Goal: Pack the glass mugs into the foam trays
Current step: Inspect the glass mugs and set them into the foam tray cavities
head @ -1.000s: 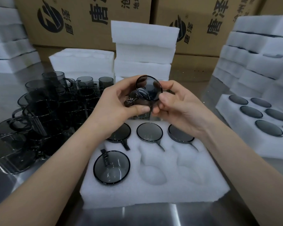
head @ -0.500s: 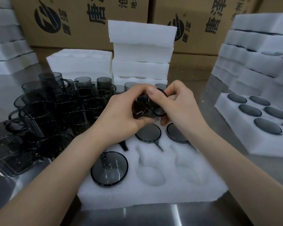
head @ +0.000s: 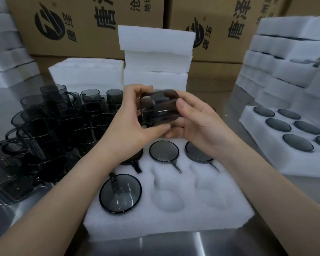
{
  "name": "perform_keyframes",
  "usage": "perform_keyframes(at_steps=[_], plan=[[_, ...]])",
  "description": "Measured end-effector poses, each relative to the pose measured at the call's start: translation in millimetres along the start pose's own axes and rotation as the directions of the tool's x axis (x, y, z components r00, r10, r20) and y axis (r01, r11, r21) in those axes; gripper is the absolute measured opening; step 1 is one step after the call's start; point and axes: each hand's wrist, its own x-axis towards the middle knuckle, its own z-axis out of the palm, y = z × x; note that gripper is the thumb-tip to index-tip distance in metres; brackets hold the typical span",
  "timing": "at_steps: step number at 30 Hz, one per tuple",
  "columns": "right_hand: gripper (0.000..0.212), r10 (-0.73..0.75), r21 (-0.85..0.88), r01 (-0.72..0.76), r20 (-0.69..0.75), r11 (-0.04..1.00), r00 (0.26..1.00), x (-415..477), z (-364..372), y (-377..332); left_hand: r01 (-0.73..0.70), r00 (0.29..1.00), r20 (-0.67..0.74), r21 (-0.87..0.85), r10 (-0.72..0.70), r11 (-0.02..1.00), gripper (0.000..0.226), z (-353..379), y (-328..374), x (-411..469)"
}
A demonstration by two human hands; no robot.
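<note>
Head view: you have one mug in both hands, lifted above the far row of the tray. Your left hand curls round its mouth end, thumb underneath, fingers over the top. Your right hand cups the other end, thumb pressed on the wall. The mug lies on its side, long axis running left to right across the tray, mouth toward your left hand. I cannot tell where its handle points.

In the tray, the three far pockets are filled, as is the near-left one. The near-middle pocket and near-right pocket are bare foam. Both lie below your hands and closer to you. The middle one sits about evenly between the two hands; the right one is nearer your right hand. By my reading, the mug needs a quarter turn to stand on end before it goes down.

Loose mugs crowd the counter left of the tray; a filled tray sits to its right.
</note>
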Motion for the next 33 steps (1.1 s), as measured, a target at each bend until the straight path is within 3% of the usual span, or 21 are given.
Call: perform_keyframes(at_steps=[3, 5, 8, 11, 14, 19, 22, 26, 28, 33], plan=[[0.038, -0.075, -0.114, 0.064, -0.092, 0.991, 0.993, 1, 3, 2, -0.024, 0.999, -0.033, 0.183, 0.031, 0.983, 0.073, 3, 4, -1], [0.035, -0.132, -0.237, 0.098, -0.135, 0.967, 0.982, 0, 6, 3, -0.045, 0.998, -0.033, 0.324, 0.059, 0.945, 0.064, 4, 7, -1], [0.035, -0.179, -0.333, 0.115, -0.168, 0.936, 0.969, -2, 8, 4, -0.054, 0.998, -0.013, 0.378, 0.064, 0.924, 0.06, 3, 11, -1], [0.03, -0.18, -0.329, 0.108, -0.197, 0.938, 0.964, -2, 10, 2, -0.084, 0.996, 0.02, 0.378, 0.082, 0.922, 0.063, 4, 13, -2], [0.028, -0.13, -0.216, 0.072, -0.268, 0.974, 0.954, 1, 9, 1, -0.126, 0.991, 0.086, 0.366, 0.102, 0.922, 0.068, 5, 14, -2], [0.029, -0.041, -0.029, 0.035, -0.25, 0.999, 0.967, 1, 7, 0, -0.091, 0.993, 0.099, 0.255, 0.068, 0.963, 0.067, 3, 11, -2], [0.017, 0.021, 0.075, -0.007, -0.19, 0.997, 0.982, 2, 2, 0, -0.04, 0.996, 0.091, 0.148, 0.027, 0.988, 0.065, 2, 10, -1], [0.033, 0.074, 0.263, -0.074, 0.009, 0.962, 0.997, 1, 0, -3, 0.026, 0.998, 0.06, 0.006, -0.026, 1.0, 0.06, -2, 6, 0], [0.034, 0.076, 0.253, -0.086, 0.051, 0.964, 0.996, -1, -1, -4, 0.04, 0.996, 0.081, -0.006, -0.04, 0.999, 0.061, -3, 5, 0], [0.028, 0.066, -0.003, -0.066, -0.056, 0.998, 0.996, -2, 0, -8, 0.066, 0.988, 0.135, 0.095, -0.078, 0.993, 0.061, -1, 6, 0]])
